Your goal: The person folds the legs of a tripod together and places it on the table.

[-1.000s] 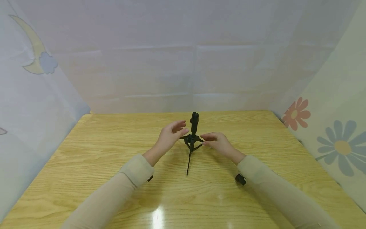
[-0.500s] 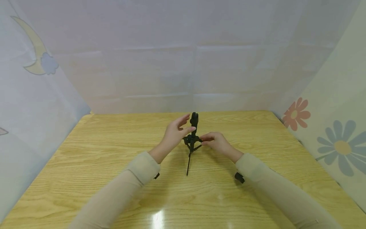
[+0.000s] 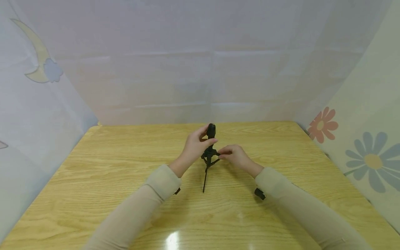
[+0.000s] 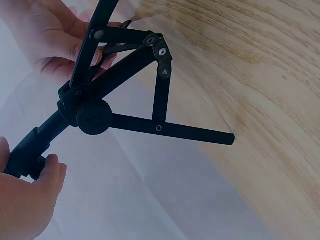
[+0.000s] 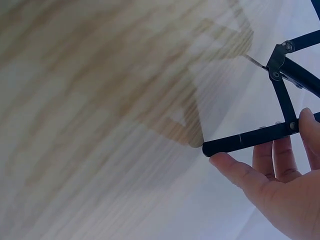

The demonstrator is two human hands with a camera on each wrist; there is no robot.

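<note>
A small black tripod [image 3: 210,152] stands with its legs spread, and one thin leg points toward me. My left hand [image 3: 193,147] grips its upper column, thumb across the near side. In the left wrist view, the left fingers and thumb [image 4: 30,200] hold the column's end, beside the round knob [image 4: 94,117] and hinged braces. My right hand [image 3: 235,156] pinches the right leg in the head view. The right wrist view shows this leg [image 5: 250,140] with the right hand's fingers [image 5: 285,160] along it. Part of the column is hidden behind the left hand.
The tripod is on a wood-grain table [image 3: 125,166]. A pale cloth backdrop [image 3: 175,69] rises behind the table's far edge, with printed side walls left and right. Small black devices [image 3: 259,193] show beneath both sleeves.
My left hand has moved right, from beside the tripod to a grip on its upper column. My right hand has shifted slightly left onto the leg.
</note>
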